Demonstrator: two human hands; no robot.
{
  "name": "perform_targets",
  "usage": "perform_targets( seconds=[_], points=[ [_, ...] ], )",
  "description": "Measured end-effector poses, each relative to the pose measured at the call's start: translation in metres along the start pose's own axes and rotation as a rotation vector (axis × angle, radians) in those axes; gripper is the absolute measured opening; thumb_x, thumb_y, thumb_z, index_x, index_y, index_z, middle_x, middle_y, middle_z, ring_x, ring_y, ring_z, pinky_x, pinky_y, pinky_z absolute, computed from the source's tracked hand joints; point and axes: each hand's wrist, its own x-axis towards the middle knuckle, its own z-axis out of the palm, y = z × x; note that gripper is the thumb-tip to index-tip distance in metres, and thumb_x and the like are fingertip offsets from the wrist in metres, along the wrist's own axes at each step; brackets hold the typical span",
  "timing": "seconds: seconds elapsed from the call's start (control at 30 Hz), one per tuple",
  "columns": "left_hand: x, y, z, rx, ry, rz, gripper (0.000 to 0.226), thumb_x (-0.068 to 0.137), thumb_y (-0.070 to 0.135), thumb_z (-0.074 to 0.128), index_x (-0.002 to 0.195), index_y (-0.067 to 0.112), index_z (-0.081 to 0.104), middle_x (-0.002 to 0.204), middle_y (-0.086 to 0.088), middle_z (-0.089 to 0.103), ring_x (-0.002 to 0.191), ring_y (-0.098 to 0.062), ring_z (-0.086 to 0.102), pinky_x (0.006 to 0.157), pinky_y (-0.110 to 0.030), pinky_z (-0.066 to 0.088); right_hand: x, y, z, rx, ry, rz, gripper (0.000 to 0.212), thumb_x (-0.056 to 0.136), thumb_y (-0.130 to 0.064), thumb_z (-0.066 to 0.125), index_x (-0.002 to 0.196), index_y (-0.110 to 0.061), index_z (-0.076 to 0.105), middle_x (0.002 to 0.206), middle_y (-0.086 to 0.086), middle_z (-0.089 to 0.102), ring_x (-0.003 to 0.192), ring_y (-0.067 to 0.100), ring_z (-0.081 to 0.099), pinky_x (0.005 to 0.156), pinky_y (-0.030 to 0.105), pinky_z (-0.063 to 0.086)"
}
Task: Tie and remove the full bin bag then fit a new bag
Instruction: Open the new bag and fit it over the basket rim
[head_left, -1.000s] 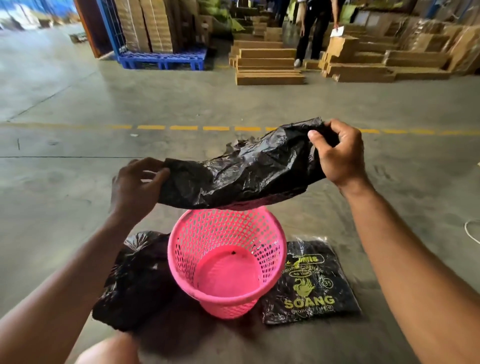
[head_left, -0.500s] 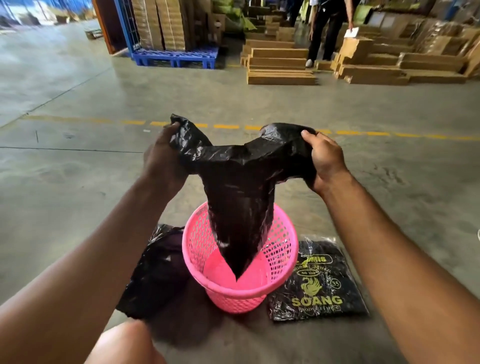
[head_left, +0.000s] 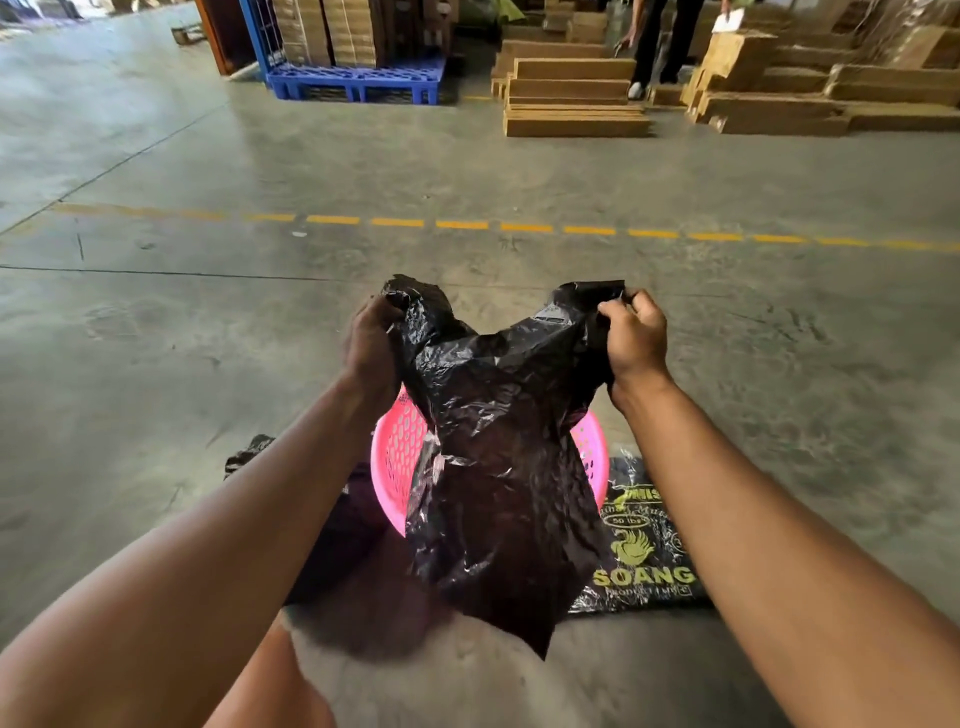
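1. The new bag (head_left: 498, 467) hangs in the air, held up by its two top corners. Its long side runs up and down, and its closed bottom tip points down toward the person.
2. The bin (head_left: 395, 457) stands on the floor right behind and under the bag. The bag hangs in front of the bin, not inside it. Only the pink rim shows on each side.
3. The left hand (head_left: 371, 348) holds the bag's top left corner. Its fingers are curled shut on the plastic.
4. The right hand (head_left: 634, 343) pinches the top right corner, fingers closed tight on the edge.
5. Both hands are at the same height, above the bin and a little past it. Both are about as near to the bin. The arms reach out almost straight.
6. The bag's mouth looks closed, so I think it must be pulled open next, then dropped into the bin.
7. The full bag (head_left: 322, 530) lies on the floor touching the bin's left side. A pack of bags (head_left: 644, 551) lies just right of the bin.
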Motion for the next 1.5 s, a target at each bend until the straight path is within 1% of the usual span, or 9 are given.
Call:
perform_targets(
  seconds=[0.13, 0.43, 0.7, 0.87, 1.0, 1.1, 1.27, 1.4, 1.5],
  points=[
    [0.014, 0.005, 0.001, 0.067, -0.06, 0.1, 0.007, 0.079, 0.003, 0.062, 0.08, 0.01, 0.061, 0.074, -0.007, 0.065, 0.069, -0.02, 0.063, 0.08, -0.04, 0.051, 0.015, 0.003, -0.006, -0.027, 0.028, -0.019, 0.012, 0.082, -0.006, 0.058, 0.079, -0.017, 0.061, 0.076, 0.002, 0.061, 0.072, 0.018, 0.054, 0.063, 0.027, 0.041],
    [0.031, 0.03, 0.033, 0.069, -0.063, 0.216, 0.031, 0.077, -0.015, 0.045, 0.077, 0.012, 0.061, 0.065, -0.001, 0.061, 0.061, -0.016, 0.053, 0.06, -0.027, 0.044, 0.042, -0.027, 0.014, 0.144, 0.028, -0.091, 0.016, 0.073, -0.005, 0.06, 0.079, -0.017, 0.068, 0.082, 0.007, 0.069, 0.079, 0.022, 0.064, 0.069, 0.033, 0.051],
    [0.026, 0.026, 0.039, 0.145, -0.088, 0.275, 0.044, 0.066, -0.014, 0.052, 0.109, -0.013, 0.064, 0.101, -0.025, 0.067, 0.095, -0.04, 0.066, 0.089, -0.054, 0.057, 0.045, -0.017, 0.016, 0.146, 0.053, -0.092, 0.015, 0.075, -0.005, 0.061, 0.081, -0.018, 0.067, 0.084, 0.006, 0.068, 0.081, 0.022, 0.063, 0.075, 0.033, 0.053],
    [0.019, 0.007, 0.021, 0.192, -0.117, 0.253, 0.033, 0.062, -0.01, 0.056, 0.086, 0.008, 0.069, 0.079, -0.005, 0.071, 0.073, -0.017, 0.069, 0.068, -0.029, 0.055, 0.035, -0.005, 0.0, 0.081, 0.031, -0.082, 0.014, 0.074, -0.009, 0.062, 0.082, -0.02, 0.067, 0.09, 0.008, 0.07, 0.085, 0.022, 0.064, 0.079, 0.036, 0.053],
    [0.015, -0.009, -0.01, 0.583, -0.215, 0.296, 0.025, 0.066, 0.008, 0.069, 0.082, 0.025, 0.078, 0.076, 0.015, 0.075, 0.076, -0.005, 0.068, 0.074, -0.025, 0.053, 0.014, 0.011, -0.024, -0.043, -0.049, -0.065, 0.014, 0.077, -0.008, 0.066, 0.082, -0.021, 0.066, 0.085, 0.002, 0.07, 0.08, 0.017, 0.065, 0.074, 0.033, 0.053],
    [0.011, -0.009, -0.042, 1.087, -0.262, 0.358, 0.034, 0.067, 0.048, 0.073, 0.101, 0.042, 0.074, 0.092, 0.011, 0.077, 0.091, -0.018, 0.072, 0.088, -0.041, 0.058, -0.003, 0.029, -0.05, -0.353, -0.15, -0.113, 0.008, 0.071, -0.022, 0.07, 0.075, -0.027, 0.065, 0.076, -0.007, 0.066, 0.074, 0.013, 0.061, 0.073, 0.036, 0.052],
    [-0.023, -0.008, -0.061, 0.994, -0.264, -0.177, 0.023, 0.101, 0.005, 0.054, 0.123, 0.009, 0.052, 0.106, -0.018, 0.067, 0.053, -0.03, 0.073, 0.047, -0.037, 0.061, -0.024, 0.048, -0.086, -0.78, -0.244, -0.147, 0.015, 0.085, -0.022, 0.072, 0.088, -0.012, 0.061, 0.079, 0.01, 0.07, 0.068, 0.03, 0.065, 0.067, 0.043, 0.054],
    [-0.046, -0.033, -0.073, 0.579, -0.28, -0.66, 0.027, 0.106, 0.019, 0.038, 0.116, 0.0, 0.056, 0.109, -0.021, 0.064, 0.083, -0.046, 0.07, 0.074, -0.068, 0.058, -0.052, 0.056, -0.078, -0.591, -0.447, 0.281, 0.013, 0.1, -0.014, 0.058, 0.112, -0.018, 0.057, 0.11, 0.017, 0.072, 0.076, 0.034, 0.072, 0.066, 0.046, 0.061],
    [-0.042, -0.062, -0.073, 0.338, -0.247, -0.74, 0.047, 0.106, 0.029, 0.033, 0.14, 0.004, 0.052, 0.138, -0.025, 0.06, 0.12, -0.044, 0.061, 0.091, -0.069, 0.051, -0.079, 0.056, -0.065, -0.204, -0.507, 0.637, 0.018, 0.103, -0.007, 0.051, 0.114, -0.012, 0.064, 0.112, 0.018, 0.073, 0.088, 0.044, 0.074, 0.071, 0.046, 0.065]
  ],
)
